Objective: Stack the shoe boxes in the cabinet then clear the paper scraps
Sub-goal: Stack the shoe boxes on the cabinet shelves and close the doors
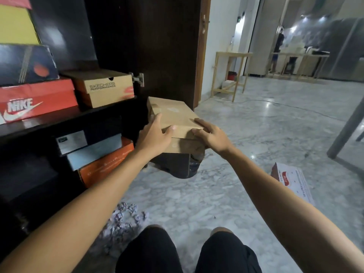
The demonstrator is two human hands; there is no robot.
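I have both hands out in front of me on a plain brown shoe box (173, 117), which sits on top of a dark box (175, 164) on the marble floor (256, 138), just beside the open cabinet door (157, 46). My left hand (155, 133) wraps the box's near left corner, fingers along the side and thumb over the lid edge, so that grip is grasping the box. My right hand (212, 134) lies over the near right corner with fingers curled down over the lid edge, also grasping it.

To my left the cabinet shelf (69, 121) carries a tan Skechers box (106, 87), and beside it a red Nike box (35, 99) with a dark blue box (25, 64) and a yellow box (15, 24) stacked above it. Below the shelf an orange box (102, 166) lies at the bottom, with a grey-blue box (92, 152) and a black box (88, 134) on top of it.

A heap of crumpled paper scraps (122, 219) lies on the floor near my left knee, close to the cabinet base. A white and red carton (291, 182) lies on the floor to my right, well apart from the boxes. Farther off stands a wooden counter (230, 71) against the wall.
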